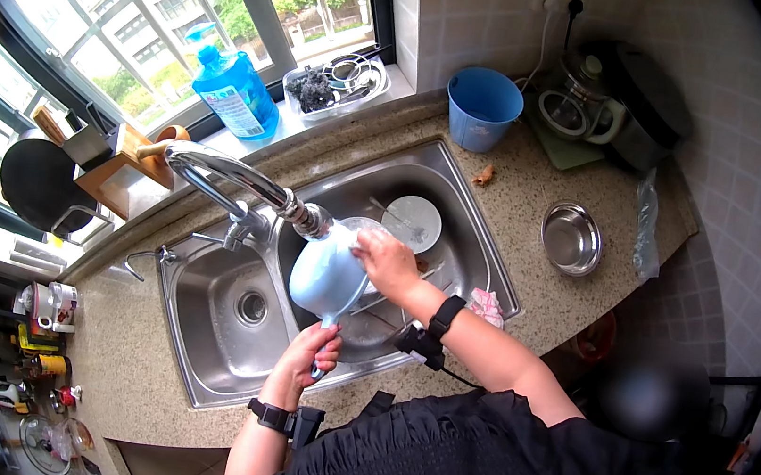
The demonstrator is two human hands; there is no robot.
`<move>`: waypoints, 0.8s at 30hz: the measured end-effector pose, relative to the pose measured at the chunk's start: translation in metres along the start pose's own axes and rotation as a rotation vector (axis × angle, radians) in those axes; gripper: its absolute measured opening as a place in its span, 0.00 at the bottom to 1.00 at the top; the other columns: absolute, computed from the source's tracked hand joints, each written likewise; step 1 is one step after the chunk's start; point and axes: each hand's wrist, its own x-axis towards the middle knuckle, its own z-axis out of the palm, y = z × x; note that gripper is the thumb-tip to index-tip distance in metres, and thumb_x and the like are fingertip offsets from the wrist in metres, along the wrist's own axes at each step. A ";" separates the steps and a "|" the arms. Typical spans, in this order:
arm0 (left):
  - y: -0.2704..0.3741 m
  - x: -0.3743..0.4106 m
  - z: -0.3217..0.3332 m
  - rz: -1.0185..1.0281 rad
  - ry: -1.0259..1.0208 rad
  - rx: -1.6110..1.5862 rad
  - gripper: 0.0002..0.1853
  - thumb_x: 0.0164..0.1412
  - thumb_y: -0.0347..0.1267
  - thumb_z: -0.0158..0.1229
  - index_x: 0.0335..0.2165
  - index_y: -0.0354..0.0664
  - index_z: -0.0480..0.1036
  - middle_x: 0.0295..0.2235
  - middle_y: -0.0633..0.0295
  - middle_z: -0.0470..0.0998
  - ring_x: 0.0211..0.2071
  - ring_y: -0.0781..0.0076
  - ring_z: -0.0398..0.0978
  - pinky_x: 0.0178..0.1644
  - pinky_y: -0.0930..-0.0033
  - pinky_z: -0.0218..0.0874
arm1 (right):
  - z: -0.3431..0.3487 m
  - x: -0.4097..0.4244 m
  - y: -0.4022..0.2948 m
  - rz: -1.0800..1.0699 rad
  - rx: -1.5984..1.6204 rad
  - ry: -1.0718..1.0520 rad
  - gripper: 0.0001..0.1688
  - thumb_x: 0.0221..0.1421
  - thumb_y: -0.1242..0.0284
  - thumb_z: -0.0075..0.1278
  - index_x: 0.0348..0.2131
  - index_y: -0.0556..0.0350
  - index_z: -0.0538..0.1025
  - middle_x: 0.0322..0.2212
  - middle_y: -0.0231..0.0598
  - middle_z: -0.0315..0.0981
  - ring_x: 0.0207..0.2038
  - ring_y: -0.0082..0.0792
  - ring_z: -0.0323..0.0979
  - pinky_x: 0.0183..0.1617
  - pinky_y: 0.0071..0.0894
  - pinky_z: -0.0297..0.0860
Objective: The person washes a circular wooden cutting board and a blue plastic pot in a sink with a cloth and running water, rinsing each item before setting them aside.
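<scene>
My left hand (pixel 316 352) is closed around the handle of a light-blue plastic ladle or dipper (pixel 323 277), tilted under the spout of the chrome faucet (pixel 245 182). My right hand (pixel 388 261) touches the far side of its bowl; the fingertips are partly hidden. Beneath, in the right basin of the steel double sink (pixel 490 272), a white bowl (pixel 412 223) stands with some liquid in it. Beside it is a clear round dish, mostly hidden by the dipper. A pink-and-white cloth (pixel 486 307) lies at the basin's right corner.
Right of the sink stand a blue bucket (pixel 484 111), a steel bowl (pixel 571 238), a glass kettle (pixel 574 108) and a plastic bag (pixel 647 224). A blue soap bottle (pixel 235 95) and a tray with a scouring pad (pixel 335 86) line the sill. Left are a knife block (pixel 128 171) and jars.
</scene>
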 end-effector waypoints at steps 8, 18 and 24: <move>0.006 -0.003 0.001 -0.022 0.006 0.046 0.06 0.61 0.29 0.47 0.30 0.45 0.58 0.17 0.71 0.59 0.12 0.89 0.52 0.13 0.88 0.44 | 0.004 -0.007 0.001 -0.023 0.034 -0.133 0.05 0.46 0.71 0.50 0.28 0.49 0.70 0.25 0.40 0.71 0.30 0.45 0.71 0.32 0.42 0.67; 0.012 -0.011 0.000 -0.060 -0.028 0.082 0.07 0.61 0.30 0.47 0.29 0.46 0.57 0.15 0.71 0.58 0.11 0.89 0.51 0.12 0.88 0.42 | -0.019 0.035 0.029 0.162 0.404 -0.397 0.32 0.36 0.59 0.64 0.36 0.61 0.70 0.33 0.45 0.72 0.34 0.33 0.71 0.38 0.31 0.67; 0.016 -0.005 0.007 -0.058 -0.013 0.135 0.07 0.61 0.30 0.48 0.29 0.46 0.58 0.16 0.71 0.59 0.12 0.89 0.52 0.12 0.87 0.43 | -0.019 0.046 0.037 0.312 0.337 -0.458 0.32 0.31 0.60 0.65 0.33 0.63 0.72 0.28 0.45 0.74 0.33 0.35 0.72 0.37 0.32 0.68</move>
